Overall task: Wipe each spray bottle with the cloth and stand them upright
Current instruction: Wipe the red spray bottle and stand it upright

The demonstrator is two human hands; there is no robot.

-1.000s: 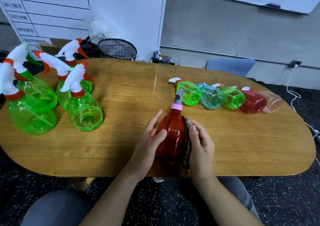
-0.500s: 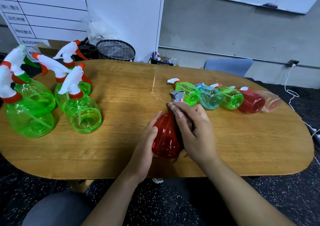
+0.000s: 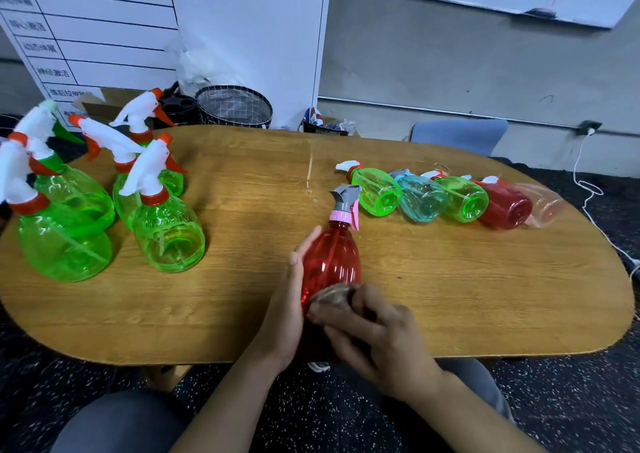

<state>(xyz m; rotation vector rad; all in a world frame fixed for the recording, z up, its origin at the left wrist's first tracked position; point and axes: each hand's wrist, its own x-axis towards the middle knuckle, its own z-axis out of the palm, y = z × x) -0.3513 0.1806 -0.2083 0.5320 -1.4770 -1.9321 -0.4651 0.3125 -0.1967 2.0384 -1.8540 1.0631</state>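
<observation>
At the near edge of the oval wooden table (image 3: 450, 296), the right hand (image 3: 377, 334) has slid from the neck down to the base of the red spray bottle (image 3: 330, 262), fingers curled around a bunched brownish cloth (image 3: 334, 294) pressed to the ribbed translucent plastic. The left hand (image 3: 289, 314) steadies the bottle's side, fingers nearly straight. Five glossy bottles lie in a touching row (image 3: 446, 198) beyond; green ones (image 3: 166, 234) stand upright far left.
</observation>
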